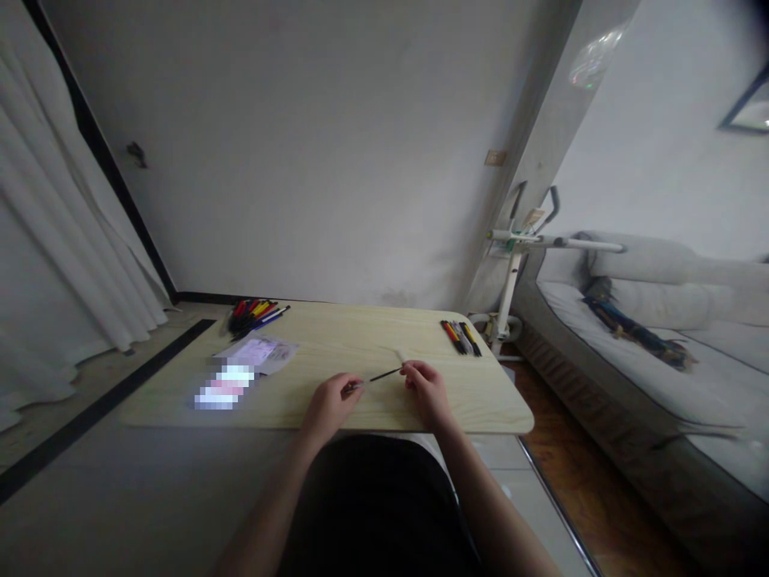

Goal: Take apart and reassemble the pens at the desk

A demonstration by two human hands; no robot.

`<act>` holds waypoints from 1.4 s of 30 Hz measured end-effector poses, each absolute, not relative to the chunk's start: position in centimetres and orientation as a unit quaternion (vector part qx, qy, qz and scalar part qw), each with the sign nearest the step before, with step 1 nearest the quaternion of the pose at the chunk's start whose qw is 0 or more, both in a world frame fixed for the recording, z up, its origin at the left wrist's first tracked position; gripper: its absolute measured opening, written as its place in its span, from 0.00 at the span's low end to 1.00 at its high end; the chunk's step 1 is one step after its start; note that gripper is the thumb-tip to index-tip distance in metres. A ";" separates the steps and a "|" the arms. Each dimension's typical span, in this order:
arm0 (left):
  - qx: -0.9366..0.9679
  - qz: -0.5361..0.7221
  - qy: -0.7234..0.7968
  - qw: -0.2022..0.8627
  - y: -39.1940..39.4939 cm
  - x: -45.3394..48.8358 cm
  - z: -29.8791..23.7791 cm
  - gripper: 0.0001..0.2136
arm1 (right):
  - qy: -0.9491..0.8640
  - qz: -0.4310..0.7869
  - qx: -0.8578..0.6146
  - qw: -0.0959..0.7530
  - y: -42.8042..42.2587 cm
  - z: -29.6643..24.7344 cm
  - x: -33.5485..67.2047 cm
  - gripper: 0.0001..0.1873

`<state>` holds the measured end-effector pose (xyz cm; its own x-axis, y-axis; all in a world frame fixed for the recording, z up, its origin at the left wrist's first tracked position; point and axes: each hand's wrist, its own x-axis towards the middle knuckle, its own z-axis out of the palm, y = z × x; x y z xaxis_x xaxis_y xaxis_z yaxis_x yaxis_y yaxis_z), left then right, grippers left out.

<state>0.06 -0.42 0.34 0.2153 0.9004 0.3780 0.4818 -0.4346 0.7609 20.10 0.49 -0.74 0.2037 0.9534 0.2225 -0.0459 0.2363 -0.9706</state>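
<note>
My left hand (334,404) is closed in a pinch around a small pale, slim pen part, most of it hidden by the fingers. My right hand (425,393) pinches the far end of a thin dark pen refill (384,374). The refill slants between both hands, just above the table, its left end close to the left fingertips. Whether it enters the part in my left hand is too small to tell. A faint translucent sliver shows above the right fingertips, too blurred to name.
On the pale wooden table (348,336), a heap of coloured pens (252,316) lies at the back left, beside a plastic packet (273,354) and a lit, pixelated phone-like screen (225,387). Several pens (461,337) lie in a row at right. Exercise equipment (509,288) and a sofa (649,320) stand beyond.
</note>
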 end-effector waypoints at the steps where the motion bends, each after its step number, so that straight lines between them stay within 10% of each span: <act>1: 0.738 0.415 0.468 0.253 -0.4 0.1 0.4 0.09 | -0.486 0.405 -0.466 0.618 0.5 -0.7 20.1 0.12; 42: 0.730 0.417 0.471 0.268 -0.5 -0.1 0.5 0.09 | -0.494 0.388 -0.496 0.599 0.5 -1.0 20.0 0.16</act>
